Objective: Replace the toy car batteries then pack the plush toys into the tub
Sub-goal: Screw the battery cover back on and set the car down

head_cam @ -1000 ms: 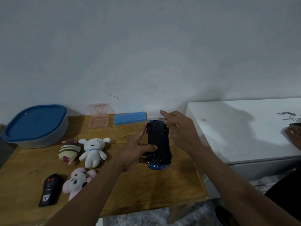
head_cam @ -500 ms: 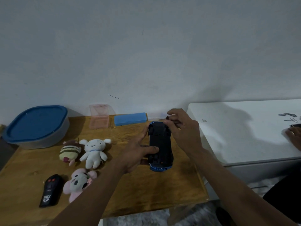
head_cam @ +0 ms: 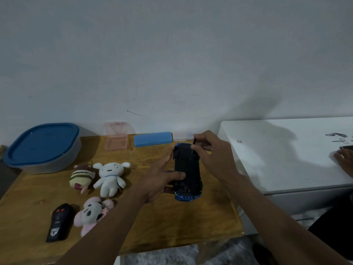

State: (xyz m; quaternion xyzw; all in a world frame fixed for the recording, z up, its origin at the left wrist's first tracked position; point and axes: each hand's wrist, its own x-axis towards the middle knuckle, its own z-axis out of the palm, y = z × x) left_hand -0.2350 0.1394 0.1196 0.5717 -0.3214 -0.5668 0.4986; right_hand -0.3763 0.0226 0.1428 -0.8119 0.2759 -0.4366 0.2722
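Observation:
A blue toy car (head_cam: 187, 169) is turned upside down over the wooden table (head_cam: 172, 226), black underside facing me. My left hand (head_cam: 160, 178) grips its left side, thumb across the underside. My right hand (head_cam: 212, 152) pinches a thin dark tool (head_cam: 194, 141) held upright over the car's far end. Three plush toys lie to the left: a striped brown one (head_cam: 82, 177), a white one (head_cam: 110, 177) and a pink one (head_cam: 91, 213). A grey tub with a blue lid (head_cam: 43, 146) stands at the far left.
A black remote (head_cam: 59, 222) lies near the table's front left. A pink clear box (head_cam: 116, 138), a blue case (head_cam: 151, 139) and a small white box (head_cam: 179, 137) line the wall. A white cabinet (head_cam: 286, 155) adjoins on the right, where another person's hand (head_cam: 343, 155) rests.
My right hand has curled its fingers and raised a thin dark tool over the car's far end. The car and my left hand stay almost in place.

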